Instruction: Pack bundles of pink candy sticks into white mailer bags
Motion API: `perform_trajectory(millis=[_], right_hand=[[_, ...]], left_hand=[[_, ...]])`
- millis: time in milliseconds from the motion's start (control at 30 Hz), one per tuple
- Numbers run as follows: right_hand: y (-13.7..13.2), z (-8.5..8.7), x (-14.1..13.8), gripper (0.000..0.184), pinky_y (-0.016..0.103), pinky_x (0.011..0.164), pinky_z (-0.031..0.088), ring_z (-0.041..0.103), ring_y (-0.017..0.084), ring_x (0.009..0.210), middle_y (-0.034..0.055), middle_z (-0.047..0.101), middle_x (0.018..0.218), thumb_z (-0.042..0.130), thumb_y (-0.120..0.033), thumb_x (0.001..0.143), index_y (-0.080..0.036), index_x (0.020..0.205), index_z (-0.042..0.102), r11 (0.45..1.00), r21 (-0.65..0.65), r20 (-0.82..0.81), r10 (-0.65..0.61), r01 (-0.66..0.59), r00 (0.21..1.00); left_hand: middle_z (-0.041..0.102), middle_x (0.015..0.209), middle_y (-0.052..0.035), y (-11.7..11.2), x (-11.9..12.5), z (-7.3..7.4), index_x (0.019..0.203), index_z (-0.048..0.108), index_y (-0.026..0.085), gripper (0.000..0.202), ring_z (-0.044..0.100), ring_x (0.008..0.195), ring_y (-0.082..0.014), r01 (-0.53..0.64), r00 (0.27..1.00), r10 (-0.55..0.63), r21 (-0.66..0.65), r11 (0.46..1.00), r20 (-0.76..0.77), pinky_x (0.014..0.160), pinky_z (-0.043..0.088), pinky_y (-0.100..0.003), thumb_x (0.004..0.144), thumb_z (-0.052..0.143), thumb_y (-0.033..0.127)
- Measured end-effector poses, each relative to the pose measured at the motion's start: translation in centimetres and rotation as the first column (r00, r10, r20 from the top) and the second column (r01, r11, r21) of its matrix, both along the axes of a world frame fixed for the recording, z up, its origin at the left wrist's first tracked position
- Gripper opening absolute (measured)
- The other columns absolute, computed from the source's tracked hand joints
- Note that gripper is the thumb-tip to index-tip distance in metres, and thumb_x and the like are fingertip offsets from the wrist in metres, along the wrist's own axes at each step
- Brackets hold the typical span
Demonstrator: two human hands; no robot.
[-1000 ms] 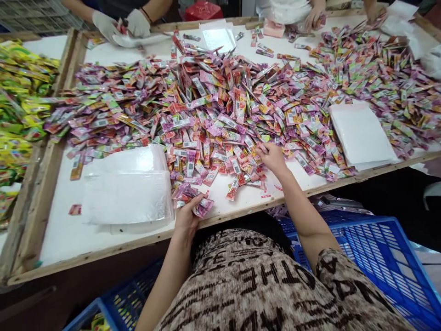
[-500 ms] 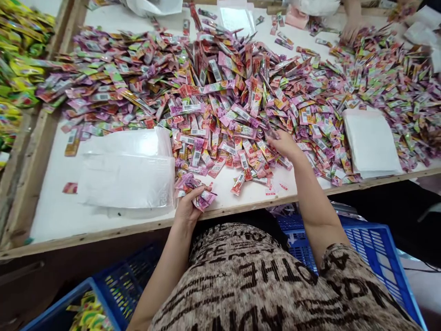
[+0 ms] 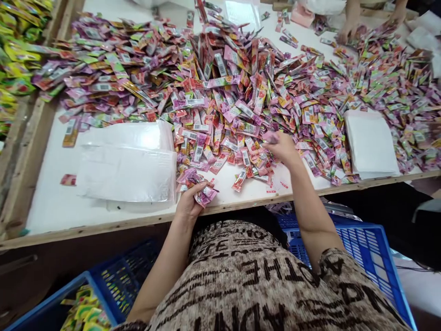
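Observation:
A big heap of small pink, purple and red sachets (image 3: 220, 87) covers a white table (image 3: 48, 207). My left hand (image 3: 189, 202) is at the table's near edge, closed round a bunch of sachets (image 3: 197, 186). My right hand (image 3: 283, 146) reaches into the near side of the heap, its fingers pinched on a pink sachet (image 3: 270, 136) lifted a little off the pile. A stack of clear plastic bags (image 3: 127, 165) lies just left of my left hand.
A second stack of white bags (image 3: 370, 142) lies at the right. Blue crates stand under the table at the right (image 3: 365, 257) and the left (image 3: 86, 299), the left one holding yellow-green packets. Another person's hands (image 3: 346, 32) work at the far edge. Yellow packets (image 3: 17, 59) fill the neighbouring table.
My right hand has closed on a pink sachet and lifted it slightly from the heap. My left hand has kept its bunch at the table edge. The view tilted down.

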State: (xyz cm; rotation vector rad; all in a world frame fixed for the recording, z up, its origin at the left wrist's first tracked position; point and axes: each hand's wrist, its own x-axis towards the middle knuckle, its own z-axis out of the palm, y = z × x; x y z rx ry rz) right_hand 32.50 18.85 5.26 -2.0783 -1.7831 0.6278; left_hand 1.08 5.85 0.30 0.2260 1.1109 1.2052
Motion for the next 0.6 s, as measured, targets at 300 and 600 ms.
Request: perform_trajectory(millis=[300,600], right_hand=[[2.3,0.3,-3.1,0.025,0.036,0.071,0.053,0.069,0.026,0.077,0.0057,0.069,0.074,0.074,-0.035,0.074,-0.016,0.091,0.07,0.989,-0.14,0.009,0.043,-0.041,0.999],[-1.2,0.7,-4.1,0.018,0.043,0.086,0.049,0.067,0.036,0.098,0.0211,0.072,0.098,0.062,-0.024,0.082,-0.014,0.094,0.072,0.986,-0.079,0.393,0.167,-0.148,0.904]], left_hand=[[0.073,0.07,-0.0036,-0.1,-0.1,0.0,0.077,0.07,0.013,0.025,0.07,0.062,-0.0163,-0.049,0.997,0.05,-0.017,0.999,0.062,0.065,0.059,-0.026,0.055,0.084,0.013],[0.074,0.071,-0.0044,-0.1,0.0,-0.1,0.077,0.07,0.012,0.024,0.071,0.065,-0.0181,-0.002,0.998,0.005,-0.045,0.999,0.063,0.065,0.06,-0.028,0.056,0.083,0.013]])
